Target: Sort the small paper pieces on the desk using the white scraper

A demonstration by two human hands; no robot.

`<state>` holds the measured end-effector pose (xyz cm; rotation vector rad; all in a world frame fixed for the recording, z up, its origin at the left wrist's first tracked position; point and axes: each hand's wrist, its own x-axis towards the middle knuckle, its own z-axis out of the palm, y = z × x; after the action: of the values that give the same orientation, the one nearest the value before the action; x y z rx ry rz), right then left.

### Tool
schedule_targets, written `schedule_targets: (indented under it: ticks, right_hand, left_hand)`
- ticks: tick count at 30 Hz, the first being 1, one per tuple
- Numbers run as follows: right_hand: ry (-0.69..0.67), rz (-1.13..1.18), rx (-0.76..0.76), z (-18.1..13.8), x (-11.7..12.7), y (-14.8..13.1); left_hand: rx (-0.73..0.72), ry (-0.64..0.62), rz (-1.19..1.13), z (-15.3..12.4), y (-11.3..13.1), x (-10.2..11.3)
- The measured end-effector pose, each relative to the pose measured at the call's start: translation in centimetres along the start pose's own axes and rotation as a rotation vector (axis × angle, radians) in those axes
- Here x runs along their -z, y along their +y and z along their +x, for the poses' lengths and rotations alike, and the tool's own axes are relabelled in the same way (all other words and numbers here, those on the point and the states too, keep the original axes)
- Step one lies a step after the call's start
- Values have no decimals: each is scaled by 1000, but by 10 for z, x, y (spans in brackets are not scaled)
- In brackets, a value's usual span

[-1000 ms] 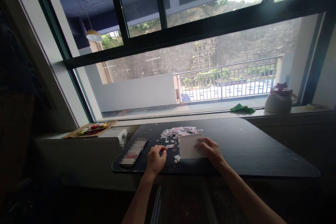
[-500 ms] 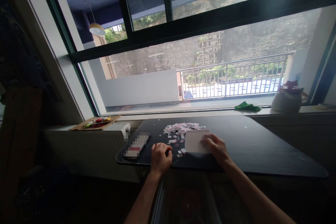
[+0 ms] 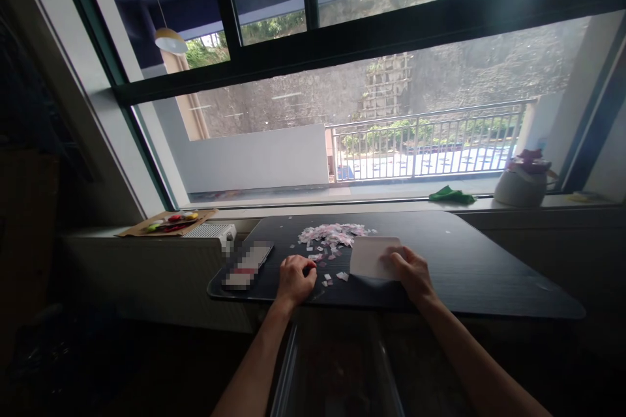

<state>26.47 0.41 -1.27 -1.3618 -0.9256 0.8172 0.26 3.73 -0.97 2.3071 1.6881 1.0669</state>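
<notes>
My right hand (image 3: 413,272) pinches a white card-like sheet (image 3: 369,258) by its right edge, tilted just above the dark tabletop. The sheet is blank on the side facing me. My left hand (image 3: 297,277) rests near the table's front edge with its fingers curled in; whatever is inside them is hidden. Beyond both hands lies a heap of small pale pink and white paper pieces (image 3: 332,234). A few loose pieces (image 3: 327,280) are scattered between my left hand and the sheet.
A phone (image 3: 248,266) with a blurred screen lies on the left of the black table (image 3: 479,267). Behind it are a radiator (image 3: 171,267) and brown cardboard with colourful items (image 3: 169,223). A green cloth (image 3: 450,195) and a white pot-like container (image 3: 521,184) occupy the windowsill.
My right hand has moved the sheet rightward, away from my left hand, uncovering some loose pieces. My left hand stays curled in nearly the same place. The view has shifted slightly.
</notes>
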Motion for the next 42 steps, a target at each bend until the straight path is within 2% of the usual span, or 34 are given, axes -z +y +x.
schedule_targets:
  ticks: [5,10,19,26,31,37,42]
  right_hand:
    - [-49,8,16,0,-1,0]
    - [48,-19,10,-1,-1,-3]
    - [83,-7,10,-5,-2,-5]
    - [36,8,-2,-8,-4,-9]
    - [96,-2,8,-5,-2,-6]
    - [203,-51,35,1,3,2]
    - [194,-26,62,2,2,4]
  left_hand:
    - [-5,-11,11,2,-1,0]
    - [-2,-21,15,2,0,1]
    - [-12,-20,27,2,0,1]
    - [-28,-16,29,1,1,2]
    - [-107,-40,33,-2,14,5]
    - [-293,-187,2,-3,44,-7]
    - [-293,-214,11,-9,42,-12]
